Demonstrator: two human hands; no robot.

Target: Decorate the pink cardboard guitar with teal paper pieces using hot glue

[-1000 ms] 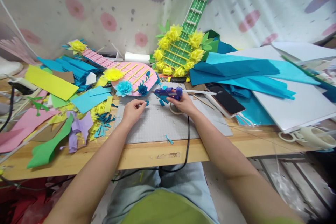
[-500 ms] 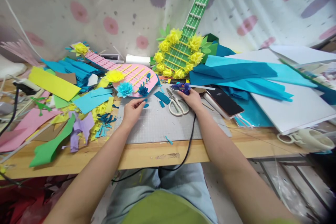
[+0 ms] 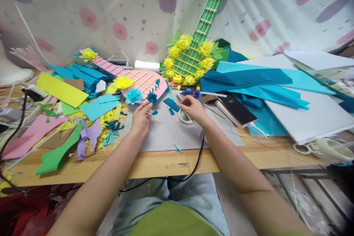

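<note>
My left hand [image 3: 141, 118] is closed, its thumb and fingers pinching a small dark-blue paper leaf [image 3: 155, 113] by its thin stem. Above the scissors [image 3: 184, 117], my right hand [image 3: 193, 107] has its fingertips drawn together, with nothing visible between them. Just behind that hand lies a blue hot glue gun [image 3: 191, 93] with a pale glue stick out of its back. Dark-blue paper pieces [image 3: 170, 104] rest between my hands on the grey cutting mat [image 3: 163, 136]. Beyond my left hand is a pink paper guitar [image 3: 146, 77] bearing yellow, light-blue and dark-blue paper flowers.
A green paper guitar [image 3: 188, 57] ringed with yellow flowers leans at the back. Coloured paper scraps [image 3: 102, 107] crowd the left. At right are blue paper sheets [image 3: 249, 75], a phone [image 3: 238, 107], white boards [image 3: 318, 114] and a cup [image 3: 332, 149]. A black cord [image 3: 201, 151] hangs over the table edge.
My right hand has let go of the glue gun and moved left over the scissors. My left hand has shifted slightly right with the leaf, turning a little.
</note>
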